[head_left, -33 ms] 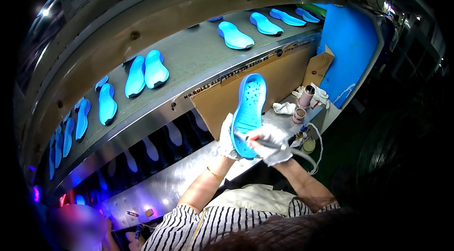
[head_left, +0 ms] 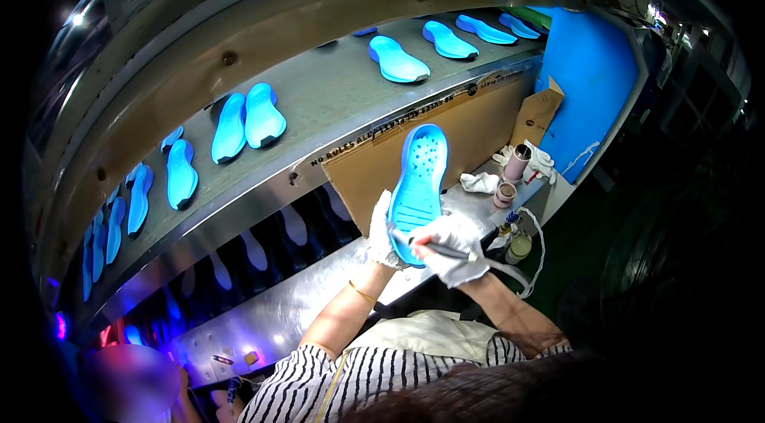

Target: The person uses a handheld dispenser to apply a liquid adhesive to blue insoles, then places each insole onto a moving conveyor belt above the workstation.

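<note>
A bright blue shoe sole (head_left: pixel 422 168) stands tilted up in front of me, its hollow inner side facing me, with small holes at the far end and ridges across the middle. My left hand (head_left: pixel 382 238), in a white glove, grips its left edge near the lower end. My right hand (head_left: pixel 456 257), gloved too, closes round a slim grey pen-like tool (head_left: pixel 448 251) with a pale hose (head_left: pixel 514 272) trailing from its back. The tool's tip is blurred over the lower part of the sole's inside; whether it touches cannot be seen.
Beyond, a conveyor belt (head_left: pixel 327 84) carries several blue soles (head_left: pixel 264 116) under a curved metal hood (head_left: pixel 319 13). A cardboard sheet (head_left: pixel 370 184) leans below the belt. At right are pink cylindrical containers (head_left: pixel 517 162), white gloves (head_left: pixel 480 182) and a jar (head_left: pixel 519 246). Another person (head_left: pixel 131 383) is lower left.
My right hand and the tool have shifted slightly down toward the sole's lower end. My left hand and the sole stay nearly in place.
</note>
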Demonstrator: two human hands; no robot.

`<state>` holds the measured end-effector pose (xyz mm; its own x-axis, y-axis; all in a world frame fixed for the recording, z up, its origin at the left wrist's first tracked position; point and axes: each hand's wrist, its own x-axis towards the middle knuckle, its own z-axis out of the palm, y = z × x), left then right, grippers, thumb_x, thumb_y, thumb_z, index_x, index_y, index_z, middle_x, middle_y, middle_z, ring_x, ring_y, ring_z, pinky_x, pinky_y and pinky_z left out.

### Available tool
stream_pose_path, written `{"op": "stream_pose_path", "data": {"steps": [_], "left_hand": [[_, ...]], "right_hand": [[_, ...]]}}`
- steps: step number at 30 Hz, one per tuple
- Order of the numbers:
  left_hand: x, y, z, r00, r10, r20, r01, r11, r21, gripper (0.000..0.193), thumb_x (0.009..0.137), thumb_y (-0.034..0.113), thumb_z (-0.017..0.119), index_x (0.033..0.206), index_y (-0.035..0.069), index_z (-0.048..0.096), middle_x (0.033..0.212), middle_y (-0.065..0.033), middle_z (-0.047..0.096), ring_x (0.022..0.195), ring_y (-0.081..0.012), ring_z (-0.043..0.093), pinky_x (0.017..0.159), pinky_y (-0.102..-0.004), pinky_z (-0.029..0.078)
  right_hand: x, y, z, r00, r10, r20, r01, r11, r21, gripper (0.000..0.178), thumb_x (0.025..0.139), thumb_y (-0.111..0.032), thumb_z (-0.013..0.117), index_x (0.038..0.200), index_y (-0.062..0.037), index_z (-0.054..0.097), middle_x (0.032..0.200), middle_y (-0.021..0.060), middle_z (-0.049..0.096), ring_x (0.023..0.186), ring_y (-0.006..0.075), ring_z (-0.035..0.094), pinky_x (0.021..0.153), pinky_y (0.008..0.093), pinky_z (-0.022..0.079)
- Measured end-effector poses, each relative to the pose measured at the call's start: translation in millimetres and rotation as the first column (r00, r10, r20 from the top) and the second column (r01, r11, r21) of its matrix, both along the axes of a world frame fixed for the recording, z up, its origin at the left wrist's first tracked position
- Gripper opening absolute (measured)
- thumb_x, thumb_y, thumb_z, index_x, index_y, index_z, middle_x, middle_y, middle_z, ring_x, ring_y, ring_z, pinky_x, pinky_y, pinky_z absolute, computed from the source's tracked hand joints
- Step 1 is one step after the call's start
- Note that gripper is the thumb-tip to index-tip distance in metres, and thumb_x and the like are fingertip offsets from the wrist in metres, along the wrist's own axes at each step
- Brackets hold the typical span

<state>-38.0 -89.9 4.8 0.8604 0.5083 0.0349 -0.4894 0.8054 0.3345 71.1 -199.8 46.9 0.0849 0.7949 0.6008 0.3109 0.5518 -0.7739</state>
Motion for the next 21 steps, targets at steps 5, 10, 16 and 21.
{"op": "stream_pose_path", "data": {"steps": [5,10,16,21], "left_hand": [[-5.0,-5.0,2.8,0.990,-0.077,0.115,0.086,0.993,-0.076,0.067,0.090,0.056,0.038,0.128,0.001,0.045,0.116,-0.0194,0.057,0.101,-0.0330,0.058,0.090,-0.0431,0.047],[-3.7,-12.4,3.7,0.998,0.051,0.024,-0.049,0.997,-0.060,0.067,0.090,0.056,0.040,0.130,0.002,0.042,0.116,-0.0182,0.057,0.099,-0.0300,0.059,0.087,-0.0428,0.049],[-11.8,-8.4,9.8,0.995,0.084,-0.050,-0.086,0.995,-0.048,0.066,0.090,0.057,0.040,0.131,0.004,0.042,0.115,-0.0158,0.057,0.097,-0.0279,0.059,0.086,-0.0417,0.050],[-17.5,-6.3,15.5,0.999,0.042,-0.004,-0.042,0.999,-0.002,0.065,0.091,0.057,0.037,0.131,0.005,0.043,0.118,-0.0161,0.056,0.100,-0.0296,0.059,0.088,-0.0454,0.049]], "right_hand": [[0.1,-0.2,1.6,0.763,0.199,-0.615,-0.323,0.941,-0.096,0.006,0.079,0.001,0.065,0.085,0.0014,0.065,0.079,0.0111,0.066,0.068,0.0131,0.062,0.061,0.0246,0.050],[28.9,25.6,8.2,0.895,-0.284,-0.344,0.209,0.948,-0.239,0.005,0.082,0.001,0.060,0.084,0.0016,0.064,0.076,0.0085,0.064,0.066,0.0132,0.062,0.059,0.0243,0.050],[18.3,13.4,11.5,0.753,-0.005,-0.658,-0.185,0.958,-0.219,0.007,0.081,-0.002,0.064,0.086,0.0013,0.061,0.080,0.0106,0.065,0.069,0.0160,0.062,0.064,0.0277,0.052],[23.1,14.2,7.5,0.802,-0.059,-0.594,-0.176,0.927,-0.330,0.010,0.079,0.003,0.064,0.087,-0.0001,0.059,0.086,0.0104,0.063,0.076,0.0171,0.062,0.070,0.0301,0.052]]}}
